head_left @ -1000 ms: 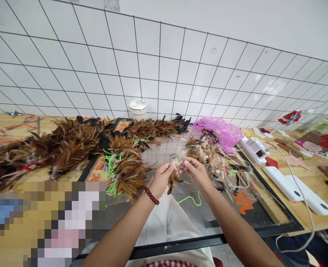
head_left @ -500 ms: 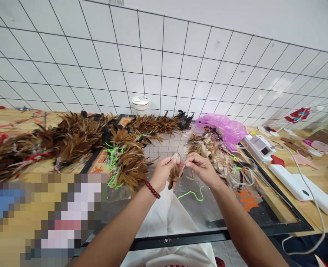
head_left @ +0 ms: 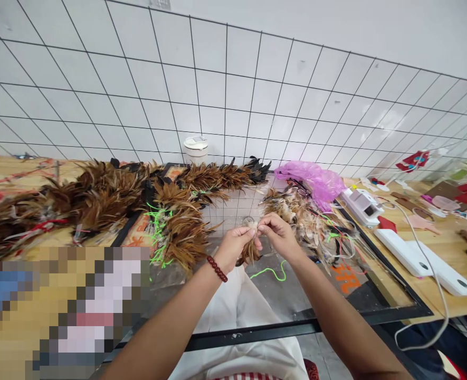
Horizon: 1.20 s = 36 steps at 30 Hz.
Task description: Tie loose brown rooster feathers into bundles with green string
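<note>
Pinching one feather tuft [head_left: 251,252], left hand [head_left: 235,246] meets right hand [head_left: 278,235] over glass tabletop [head_left: 292,298] facing gridded wall [head_left: 233,79].

Brown feathers [head_left: 178,232], a pink plastic bag [head_left: 314,179], a green cord [head_left: 268,273], dark-red bead bracelet [head_left: 216,268].

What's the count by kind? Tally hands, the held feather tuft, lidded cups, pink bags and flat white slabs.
Hands: 2 (left hand, right hand)
Held feather tuft: 1
White lidded cup: 1
Pink bag: 1
Flat white slabs: 2
Total: 7
</note>
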Motion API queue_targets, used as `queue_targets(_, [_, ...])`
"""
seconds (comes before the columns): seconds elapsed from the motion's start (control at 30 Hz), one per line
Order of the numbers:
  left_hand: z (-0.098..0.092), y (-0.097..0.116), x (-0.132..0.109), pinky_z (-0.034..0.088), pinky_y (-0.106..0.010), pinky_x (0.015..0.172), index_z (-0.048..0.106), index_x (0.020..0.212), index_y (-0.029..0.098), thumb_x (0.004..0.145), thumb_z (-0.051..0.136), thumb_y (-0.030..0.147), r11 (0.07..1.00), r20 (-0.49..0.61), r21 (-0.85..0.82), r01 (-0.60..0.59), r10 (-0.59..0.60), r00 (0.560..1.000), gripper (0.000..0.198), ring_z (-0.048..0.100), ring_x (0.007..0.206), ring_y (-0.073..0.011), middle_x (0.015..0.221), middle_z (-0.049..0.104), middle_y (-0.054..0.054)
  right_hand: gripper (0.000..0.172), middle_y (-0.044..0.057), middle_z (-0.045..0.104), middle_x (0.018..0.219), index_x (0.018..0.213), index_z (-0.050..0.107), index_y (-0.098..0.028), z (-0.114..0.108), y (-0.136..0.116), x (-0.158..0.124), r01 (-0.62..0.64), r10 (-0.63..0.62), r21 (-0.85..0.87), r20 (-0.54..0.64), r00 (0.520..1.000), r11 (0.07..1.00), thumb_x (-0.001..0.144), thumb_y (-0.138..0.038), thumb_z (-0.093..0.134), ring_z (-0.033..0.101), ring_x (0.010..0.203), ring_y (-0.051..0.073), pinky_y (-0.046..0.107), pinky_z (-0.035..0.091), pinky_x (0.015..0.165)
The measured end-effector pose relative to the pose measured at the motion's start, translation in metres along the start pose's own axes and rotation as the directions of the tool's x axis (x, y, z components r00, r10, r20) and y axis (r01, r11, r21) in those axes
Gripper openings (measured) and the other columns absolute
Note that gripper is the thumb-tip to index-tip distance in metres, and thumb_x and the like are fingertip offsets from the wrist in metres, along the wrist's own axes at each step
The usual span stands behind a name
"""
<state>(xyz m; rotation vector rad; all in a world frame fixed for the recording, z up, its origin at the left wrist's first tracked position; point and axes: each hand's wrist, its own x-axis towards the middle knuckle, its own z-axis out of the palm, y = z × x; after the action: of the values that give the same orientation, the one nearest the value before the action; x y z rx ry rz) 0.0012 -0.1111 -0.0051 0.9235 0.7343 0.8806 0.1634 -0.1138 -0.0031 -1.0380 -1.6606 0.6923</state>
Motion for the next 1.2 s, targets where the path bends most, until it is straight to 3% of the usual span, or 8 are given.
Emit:
queue_targets(0.2, [0.0021,-0.0028,0.0041,0.048,-0.023,0.053,0.068,0.073,0.012,0.066,0.079,0.039,0.992,-0.240,-0.091,-0.085,0.061,0.969,0.030,0.062,0.055,-0.0128,0.065,0.068,-0.004,0.023,-0.001,0.057,0.073,0.076,0.062,-0.020,0.0008,-0.0010,0.0004,-0.144,0.149,0.170,-0.019,0.989,0.975,0.083,-0.041,0.064,0.054,0.070,0.013,0.026,0.044,0.068])
queue_targets(0.33, [0.0044,-0.0030,0.0022,0.048,-0.023,0.051,0.066,0.075,0.011,0.066,0.079,0.041,0.992,-0.144,-0.124,-0.024,0.006,0.990,0.034,0.062,0.053,-0.0128,0.068,0.069,-0.005,0.022,0.000,0.057,0.075,0.078,0.063,-0.020,0.0024,-0.0004,-0.0011,-0.154,0.144,0.225,0.060,0.988,0.962,0.084,-0.042,0.063,0.056,0.069,0.013,0.028,0.047,0.070])
queue_targets(0.43, [0.0042,-0.0039,0.0003,0.045,-0.020,0.047,0.065,0.076,0.011,0.067,0.078,0.043,0.992,-0.059,-0.125,0.017,-0.025,0.998,0.035,0.058,0.049,-0.0099,0.064,0.066,-0.004,0.020,0.001,0.057,0.078,0.080,0.064,-0.020,0.0040,0.0021,-0.0016,-0.124,0.119,0.202,0.039,0.992,0.971,0.085,-0.040,0.063,0.057,0.073,0.014,0.029,0.047,0.072])
queue_targets(0.77, [0.0048,-0.0045,-0.0022,0.038,-0.019,0.047,0.061,0.070,0.012,0.064,0.079,0.045,0.993,-0.019,-0.102,0.063,-0.065,0.998,0.038,0.048,0.046,-0.0057,0.056,0.056,0.001,0.020,0.002,0.058,0.077,0.077,0.064,-0.020,0.0011,0.0006,0.0005,-0.017,0.018,0.050,-0.027,0.999,0.999,0.086,-0.038,0.061,0.055,0.077,0.016,0.030,0.045,0.074])
queue_targets(0.97, [0.0066,-0.0070,-0.0009,0.034,-0.019,0.047,0.064,0.072,0.012,0.066,0.078,0.043,0.995,-0.010,-0.094,0.014,-0.015,1.000,0.035,0.045,0.046,-0.0052,0.054,0.052,0.002,0.018,0.001,0.059,0.077,0.077,0.066,-0.021,0.0055,0.0028,-0.0005,-0.063,0.072,0.162,-0.051,0.996,0.985,0.083,-0.038,0.065,0.056,0.075,0.014,0.029,0.046,0.074])
queue_targets(1.07, [0.0069,-0.0064,-0.0005,0.034,-0.019,0.048,0.064,0.071,0.012,0.065,0.078,0.043,0.994,-0.062,-0.100,-0.043,0.037,0.997,0.034,0.043,0.047,-0.0053,0.052,0.050,0.003,0.021,0.001,0.064,0.082,0.090,0.069,-0.022,0.0072,0.0027,-0.0007,-0.153,0.184,0.292,-0.083,0.979,0.944,0.078,-0.039,0.071,0.058,0.077,0.014,0.029,0.048,0.075])
queue_targets(1.2, [0.0062,-0.0060,-0.0002,0.033,-0.020,0.049,0.065,0.069,0.013,0.066,0.077,0.044,0.994,-0.095,-0.045,-0.096,0.091,0.991,0.034,0.043,0.047,-0.0065,0.051,0.050,0.003,0.032,0.002,0.069,0.088,0.100,0.071,-0.022,0.0076,0.0011,-0.0017,-0.299,0.321,0.404,0.015,0.947,0.865,0.076,-0.042,0.072,0.061,0.080,0.015,0.031,0.049,0.080])
